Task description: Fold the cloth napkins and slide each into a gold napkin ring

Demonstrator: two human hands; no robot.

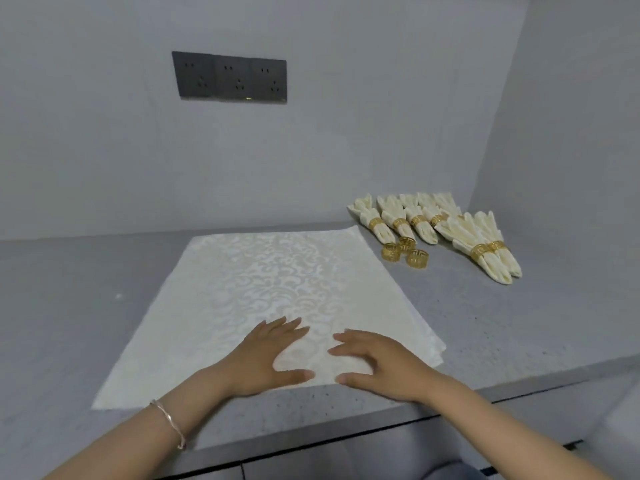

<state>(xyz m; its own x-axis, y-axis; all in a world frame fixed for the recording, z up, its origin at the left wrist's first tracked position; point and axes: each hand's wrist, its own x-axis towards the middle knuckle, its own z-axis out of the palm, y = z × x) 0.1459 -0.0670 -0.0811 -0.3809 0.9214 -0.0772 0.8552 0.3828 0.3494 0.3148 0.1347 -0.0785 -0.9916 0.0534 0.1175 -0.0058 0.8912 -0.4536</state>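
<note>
A cream damask napkin (270, 289) lies spread flat on the grey counter (69, 306). My left hand (266, 358) and my right hand (377, 365) both rest palm down on its near edge, fingers straight and spread, thumbs pointing toward each other. Three loose gold napkin rings (403, 251) sit just past the napkin's far right corner. Behind them lie several folded napkins (436, 223), each in a gold ring, fanned in a row.
The counter's front edge (346, 441) runs below my wrists. A grey wall with a dark socket panel (230, 77) stands behind, and a side wall (571, 150) closes the right end. A thin bracelet circles my left wrist (169, 424).
</note>
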